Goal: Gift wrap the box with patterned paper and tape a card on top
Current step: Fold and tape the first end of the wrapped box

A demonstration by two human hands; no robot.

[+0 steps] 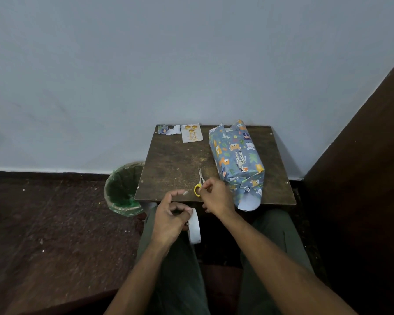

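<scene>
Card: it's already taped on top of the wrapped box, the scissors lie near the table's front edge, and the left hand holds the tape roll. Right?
Not quite. The head view shows the card lying on the table at its far edge, apart from the box, not taped on top. The scissors near the front edge and the left hand holding the tape roll are right.

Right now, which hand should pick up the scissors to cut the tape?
The right hand. Its fingers are already at the yellow handle of the scissors on the table, while the left hand is busy holding the tape roll.
</scene>
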